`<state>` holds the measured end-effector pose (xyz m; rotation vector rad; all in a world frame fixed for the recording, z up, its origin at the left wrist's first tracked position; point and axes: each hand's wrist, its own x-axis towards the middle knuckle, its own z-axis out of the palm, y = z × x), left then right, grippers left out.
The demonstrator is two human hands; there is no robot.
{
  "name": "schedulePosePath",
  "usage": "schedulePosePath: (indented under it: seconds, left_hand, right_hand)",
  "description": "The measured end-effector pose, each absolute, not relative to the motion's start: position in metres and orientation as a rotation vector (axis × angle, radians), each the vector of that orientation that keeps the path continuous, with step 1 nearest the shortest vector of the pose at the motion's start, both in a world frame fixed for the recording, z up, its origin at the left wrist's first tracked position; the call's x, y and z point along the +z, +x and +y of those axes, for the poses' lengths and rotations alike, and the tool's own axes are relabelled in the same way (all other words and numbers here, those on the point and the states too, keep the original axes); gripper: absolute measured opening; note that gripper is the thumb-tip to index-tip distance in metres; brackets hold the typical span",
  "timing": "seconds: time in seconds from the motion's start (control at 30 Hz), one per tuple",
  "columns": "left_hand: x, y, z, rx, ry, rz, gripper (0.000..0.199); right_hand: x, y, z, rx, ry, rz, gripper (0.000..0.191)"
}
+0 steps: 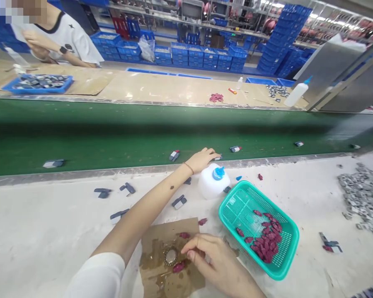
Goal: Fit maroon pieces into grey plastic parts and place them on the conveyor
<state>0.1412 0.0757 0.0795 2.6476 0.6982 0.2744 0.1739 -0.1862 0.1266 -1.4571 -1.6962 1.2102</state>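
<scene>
My left hand (202,159) stretches over the near edge of the green belt, its fingers closed on a small grey piece (218,157) that shows under the fingertips. My right hand (216,257) is above a wet sheet of cardboard (155,240), thumb and forefinger bent close together; anything between them is hidden. Beside its fingertips are a small round dish (170,256) and a dark red piece (178,267). A white bottle with a blue cap (213,182) stands just below my left hand. Right of it, a green basket (225,207) holds many dark red pieces (269,240).
Grey pieces (127,188) lie left of the bottle; others (174,155) are on the belt (112,145). A grey heap (363,194) covers the right side. Across the belt, a person (71,37) sits by a blue tray (39,85); a squeeze bottle (296,94) stands right.
</scene>
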Motion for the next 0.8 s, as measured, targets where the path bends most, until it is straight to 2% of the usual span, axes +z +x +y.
schedulePosePath:
  seconds: [0.07,0.13,0.23,0.3,0.43,0.6,0.7,0.8]
  left_hand:
    - [0.074,0.149,0.076,0.272,2.629,0.694,0.031]
    - [0.072,0.147,0.076,0.281,2.604,0.718,0.03]
    - [0.073,0.139,0.074,0.314,2.552,0.765,0.025]
    - [0.075,0.14,0.072,0.344,2.499,0.787,0.02]
    - [0.078,0.151,0.066,0.428,2.33,0.823,0.009]
    - [0.086,0.139,0.061,0.609,1.99,0.925,0.023]
    - [0.093,0.1,0.048,0.677,1.757,0.979,0.032]
    - [0.099,0.05,0.018,0.694,1.579,0.965,0.03]
  right_hand:
    - [0.137,0.195,-0.19,1.075,-1.506,-1.7,0.022]
    - [0.138,0.225,-0.194,0.791,-1.709,-1.595,0.023]
    - [0.123,0.274,-0.199,0.338,-2.088,-1.493,0.022]
    - [0.108,0.298,-0.202,0.235,-2.207,-1.505,0.02]
    - [0.093,0.314,-0.204,0.276,-2.218,-1.461,0.018]
    - [0.109,0.298,-0.209,0.628,-1.942,-1.147,0.022]
    - [0.119,0.28,-0.211,0.815,-1.727,-0.984,0.032]
    - [0.12,0.257,-0.209,0.925,-1.604,-1.003,0.032]
